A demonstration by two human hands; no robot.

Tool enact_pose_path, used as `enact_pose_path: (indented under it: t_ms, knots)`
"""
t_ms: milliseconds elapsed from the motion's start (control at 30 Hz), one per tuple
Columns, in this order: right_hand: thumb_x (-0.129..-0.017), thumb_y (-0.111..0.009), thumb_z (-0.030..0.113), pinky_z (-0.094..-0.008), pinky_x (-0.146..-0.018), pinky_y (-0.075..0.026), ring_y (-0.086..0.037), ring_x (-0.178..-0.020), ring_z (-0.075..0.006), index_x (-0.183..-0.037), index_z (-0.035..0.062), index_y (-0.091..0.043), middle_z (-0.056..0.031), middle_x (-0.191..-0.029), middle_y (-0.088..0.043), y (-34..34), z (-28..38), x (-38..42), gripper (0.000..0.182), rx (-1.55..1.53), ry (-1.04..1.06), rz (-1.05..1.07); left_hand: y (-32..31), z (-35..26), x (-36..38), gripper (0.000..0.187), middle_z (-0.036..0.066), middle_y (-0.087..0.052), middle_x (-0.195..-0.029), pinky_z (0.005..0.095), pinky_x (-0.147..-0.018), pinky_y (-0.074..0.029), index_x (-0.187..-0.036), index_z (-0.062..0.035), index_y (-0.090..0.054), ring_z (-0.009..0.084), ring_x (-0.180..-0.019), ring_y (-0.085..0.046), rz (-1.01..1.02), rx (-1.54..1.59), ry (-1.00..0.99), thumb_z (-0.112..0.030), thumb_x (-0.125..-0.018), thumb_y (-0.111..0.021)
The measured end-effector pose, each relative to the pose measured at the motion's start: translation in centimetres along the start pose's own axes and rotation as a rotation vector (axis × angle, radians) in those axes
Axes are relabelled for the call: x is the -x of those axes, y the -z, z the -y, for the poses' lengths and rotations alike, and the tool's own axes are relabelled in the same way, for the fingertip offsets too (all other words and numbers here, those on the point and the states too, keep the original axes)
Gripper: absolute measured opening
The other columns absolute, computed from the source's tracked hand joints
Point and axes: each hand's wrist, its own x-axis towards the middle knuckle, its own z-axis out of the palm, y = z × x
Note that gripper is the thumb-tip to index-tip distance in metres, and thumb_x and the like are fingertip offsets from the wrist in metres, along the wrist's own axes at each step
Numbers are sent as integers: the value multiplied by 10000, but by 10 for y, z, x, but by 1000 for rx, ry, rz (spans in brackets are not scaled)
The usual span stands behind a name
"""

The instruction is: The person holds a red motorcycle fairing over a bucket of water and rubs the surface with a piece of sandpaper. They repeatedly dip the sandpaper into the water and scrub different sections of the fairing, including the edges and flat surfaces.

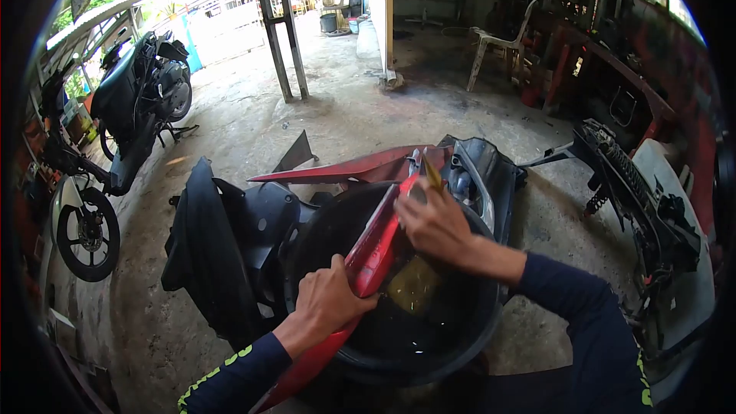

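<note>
A long red plastic motorcycle panel [366, 261] slants across a round black tub [498, 291] of water. My left hand [328, 300] is wrapped round the panel's lower half. At its upper end, my right hand [435, 222] is closed on a thin yellowish piece [432, 173], perhaps a folded sheet, pressed against or very near the panel. The fingers hide part of this piece. Inside the tub, a yellowish-brown patch [414, 285] shows in the water.
Black body panels [211, 253] lie left of the tub; another red panel [345, 170] and a headlight assembly [471, 184] lie behind it. A motorcycle [138, 100] stands at the left. Motorcycle parts [644, 222] lie at the right. A metal post [280, 31] and plastic chair [502, 38] stand further back.
</note>
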Motion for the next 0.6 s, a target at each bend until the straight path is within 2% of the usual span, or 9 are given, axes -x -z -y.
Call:
enact_pose_path:
  t_ms: [67, 100, 133, 200, 233, 267, 333, 467, 600]
  knots:
    - [-843, -673, 150, -535, -1118, -458, -568, -1256, -395, -1105, 19, -742, -92, -1109, -697, -24, -35, -9, 301, 18, -95, 80, -3, -1, -2, 729, 247, -738, -831, 481, -779, -601, -1027, 22, -563, 430, -795, -752, 3, 13, 0, -555, -705, -869]
    - [-825, -699, 154, -545, -1144, -444, -566, -1255, -386, -1095, 21, -763, -78, -1147, -704, -31, -26, -5, 307, -42, -153, 112, -2, 0, -4, 724, 249, -738, -835, 480, -781, -601, -1028, 23, -563, 432, -797, -752, -5, 12, -2, -550, -706, -867]
    - [-825, -699, 154, -545, -1144, -444, -566, -1255, -386, -1095, 21, -763, -78, -1147, -704, -19, -11, -4, 307, -45, -153, 107, -2, 2, -5, 724, 249, -738, -835, 480, -781, -601, -1028, 23, -563, 432, -797, -752, -7, 8, 1, -550, -706, -867]
    - [-838, -703, 168, -533, -1146, -449, -564, -1258, -379, -1109, 28, -768, -78, -1181, -709, 6, 20, 5, 311, -95, 21, 13, -4, 5, -2, 713, 254, -738, -845, 485, -789, -599, -1029, 22, -563, 433, -811, -751, -3, -2, 3, -542, -710, -862]
    - [-852, -696, 167, -538, -1122, -464, -561, -1263, -381, -1090, 39, -767, -79, -1171, -709, -4, 14, 4, 279, -147, -34, -30, -2, 5, -2, 713, 254, -738, -845, 485, -789, -599, -1029, 22, -563, 433, -811, -751, 0, -5, 6, -542, -710, -862]
    - [-844, -713, 167, -537, -1126, -463, -561, -1265, -375, -1092, 46, -769, -73, -1173, -710, -12, -2, 0, 282, -51, -12, 6, -1, 3, -2, 714, 256, -738, -848, 486, -795, -598, -1032, 21, -562, 435, -819, -751, 5, 10, 16, -544, -712, -860]
    - [-848, -717, 168, -527, -1115, -470, -558, -1270, -379, -1088, 49, -767, -70, -1175, -710, -31, -31, -9, 273, -79, -120, 67, 0, 1, -3, 715, 258, -737, -851, 488, -801, -597, -1034, 21, -561, 436, -826, -750, 7, 27, 25, -546, -713, -858]
    - [-849, -719, 159, -500, -1072, -482, -554, -1263, -379, -1134, 55, -749, -63, -1181, -713, -1, 12, 7, 305, -166, 9, -16, 0, 5, -4, 732, 260, -739, -862, 486, -811, -596, -1045, 17, -559, 432, -844, -754, 1, -8, 20, -564, -714, -855]
    - [-841, -730, 154, -482, -1062, -489, -544, -1268, -365, -1180, 70, -745, -60, -1199, -717, -26, -25, -2, 350, -125, -51, 14, -1, 5, -11, 756, 250, -745, -872, 483, -815, -593, -1049, 15, -559, 431, -854, -755, -1, -20, 40, -595, -712, -850]
